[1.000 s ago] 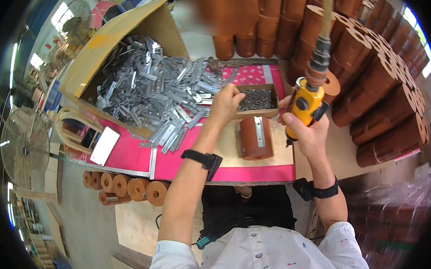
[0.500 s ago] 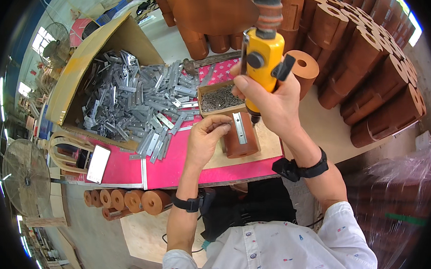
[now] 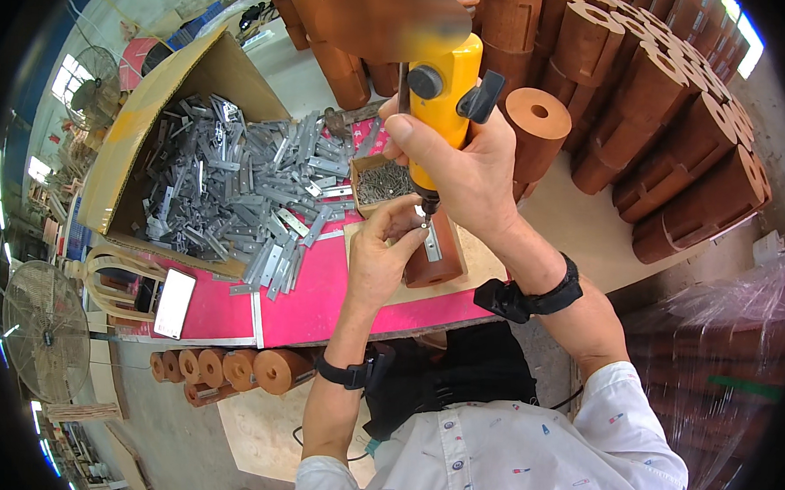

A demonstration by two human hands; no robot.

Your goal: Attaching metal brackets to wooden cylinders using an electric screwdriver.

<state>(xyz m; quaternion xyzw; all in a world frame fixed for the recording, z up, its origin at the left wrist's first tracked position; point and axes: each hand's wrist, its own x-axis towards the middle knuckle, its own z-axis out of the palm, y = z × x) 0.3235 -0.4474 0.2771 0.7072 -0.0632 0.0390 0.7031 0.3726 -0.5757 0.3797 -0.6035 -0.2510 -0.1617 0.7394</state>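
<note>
My right hand point(image 3: 470, 165) is wrapped round a yellow power screwdriver point(image 3: 447, 98) held upright, its bit pointing down. Beneath the bit lies a reddish-brown cylinder point(image 3: 445, 267) on its side, with a silver metal strip point(image 3: 433, 245) along its top. My left hand point(image 3: 376, 255) is closed in a pinch at the bit's tip, over the far end of the strip. Whatever sits between those fingertips is too small to name. Just beyond, a small box of screws point(image 3: 385, 183) stands on the table.
A large cardboard box point(image 3: 121, 146) tipped on the left spills metal strips point(image 3: 272, 183) over the pink tabletop point(image 3: 320, 307). A white phone point(image 3: 174, 303) lies at the near left. Brown cylinders point(image 3: 590, 122) stand stacked at the right; another cylinder point(image 3: 538, 116) is nearer.
The screwdriver has come left and down from beside the cylinder to the strip. My left hand has shifted slightly, its pinch now meeting the bit's tip.
</note>
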